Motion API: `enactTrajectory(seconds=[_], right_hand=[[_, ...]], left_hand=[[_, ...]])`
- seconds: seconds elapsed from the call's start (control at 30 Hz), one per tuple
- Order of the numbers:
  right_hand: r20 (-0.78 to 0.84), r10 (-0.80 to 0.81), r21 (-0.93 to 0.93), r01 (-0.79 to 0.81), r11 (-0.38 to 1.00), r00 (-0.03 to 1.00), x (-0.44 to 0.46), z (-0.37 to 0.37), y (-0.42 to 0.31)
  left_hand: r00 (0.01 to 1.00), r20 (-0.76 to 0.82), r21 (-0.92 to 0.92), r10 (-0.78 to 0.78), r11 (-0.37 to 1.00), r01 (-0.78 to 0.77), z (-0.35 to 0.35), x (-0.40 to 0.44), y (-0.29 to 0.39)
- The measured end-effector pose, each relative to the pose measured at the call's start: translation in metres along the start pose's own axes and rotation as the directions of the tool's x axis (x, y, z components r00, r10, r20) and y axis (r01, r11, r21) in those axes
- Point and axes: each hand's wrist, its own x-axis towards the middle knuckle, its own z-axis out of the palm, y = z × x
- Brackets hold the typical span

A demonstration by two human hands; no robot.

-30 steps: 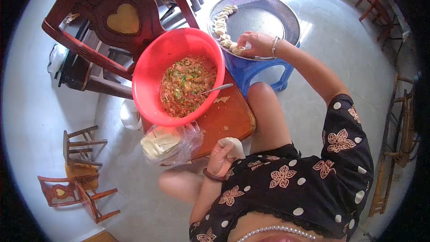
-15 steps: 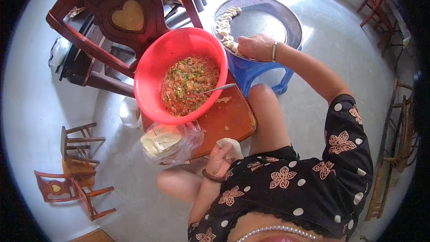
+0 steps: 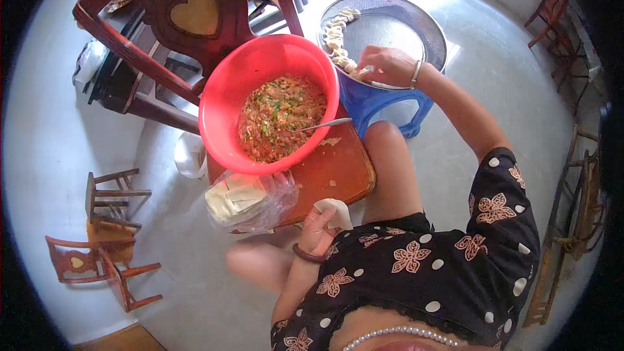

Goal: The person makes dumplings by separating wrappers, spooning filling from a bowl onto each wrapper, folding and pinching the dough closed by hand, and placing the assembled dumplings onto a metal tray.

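My left hand (image 3: 316, 231) is closed on a pale, flat wonton wrapper (image 3: 338, 215), held low in front of my shirt. At the tray's near left rim, my right hand (image 3: 390, 66) hovers beside the last of a row of folded wontons (image 3: 335, 32), its fingers loosened and slightly apart. The row curves along the left inside edge of a round mesh tray (image 3: 437, 26). Between my hands stands a red basin (image 3: 218, 101) of minced filling (image 3: 279, 117) with green bits. A metal spoon (image 3: 328, 123) leans in the filling, its handle over the rim.
A wooden chair seat (image 3: 341, 172) bears the basin and a plastic bag of stacked wrappers (image 3: 237, 198). The chair's carved back (image 3: 221, 39) rises behind the basin. A blue stool (image 3: 416, 114) supports the tray. Small wooden chairs (image 3: 107, 263) stand at left.
My right hand has drawn back slightly to the right from the wonton, and its fingers have loosened. My left hand keeps the wrapper in place. The view has shifted a little.
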Motion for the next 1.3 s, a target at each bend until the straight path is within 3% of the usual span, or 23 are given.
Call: enactTrajectory(seconds=[0.33,0.4,0.43,0.47,0.57,0.7,0.77,0.8,0.87,0.9,1.0,1.03,1.2,1.3], right_hand=[[0.012,0.027,-0.18,-0.024,0.983,1.0,0.005,0.009,0.001],[-0.057,-0.02,-0.217,0.007,0.976,0.998,0.001,0.009,-0.003],[-0.102,-0.014,-0.322,-0.02,0.946,0.995,-0.001,0.011,-0.005],[-0.212,-0.132,-0.365,0.047,0.93,0.968,-0.002,0.013,-0.007],[-0.29,-0.142,-0.266,0.063,0.962,0.946,-0.019,0.019,-0.084],[-0.117,-0.196,-0.048,0.192,0.98,0.974,-0.035,0.038,-0.132],[-0.059,-0.143,0.193,0.152,0.969,0.988,-0.034,0.046,-0.153],[-0.052,-0.146,0.195,0.154,0.969,0.988,-0.03,0.056,-0.155],[-0.286,-0.204,0.36,0.302,0.883,0.936,-0.019,0.077,-0.157],[-0.287,-0.12,0.435,0.241,0.868,0.95,-0.015,0.077,-0.169],[-0.297,-0.119,0.472,0.254,0.844,0.947,0.002,0.076,-0.182],[-0.353,-0.258,0.344,0.382,0.858,0.899,0.007,0.071,-0.184],[-0.351,-0.425,0.242,0.52,0.82,0.834,0.031,0.046,-0.173],[-0.189,-0.567,0.198,0.597,0.778,0.802,0.051,0.043,-0.189]], left_hand=[[1.0,-0.026,0.023,0.001,1.0,-0.001,0.003,-0.005,0.004],[0.998,-0.049,0.046,0.03,0.999,-0.028,0.009,-0.008,0.007],[0.998,-0.028,0.06,0.051,0.997,-0.049,0.017,-0.011,0.012],[0.997,-0.048,0.047,0.063,0.997,-0.061,0.024,-0.013,0.019],[0.98,0.006,0.086,0.198,0.977,-0.197,0.014,-0.042,0.036],[0.927,-0.055,0.186,0.371,0.916,-0.355,0.03,-0.054,0.058],[0.91,-0.057,0.2,0.41,0.898,-0.392,0.042,-0.057,0.065],[0.897,-0.05,0.221,0.439,0.881,-0.419,0.045,-0.057,0.066],[0.894,-0.054,0.249,0.445,0.873,-0.42,0.034,-0.053,0.063],[0.887,-0.074,0.257,0.455,0.868,-0.424,0.029,-0.05,0.061],[0.895,-0.106,0.228,0.433,0.887,-0.402,0.024,-0.053,0.056],[0.908,-0.125,0.2,0.399,0.907,-0.371,0.025,-0.055,0.056],[0.923,-0.178,0.134,0.341,0.938,-0.321,0.044,-0.04,0.063],[0.934,-0.133,0.142,0.331,0.939,-0.312,0.045,-0.041,0.066]])
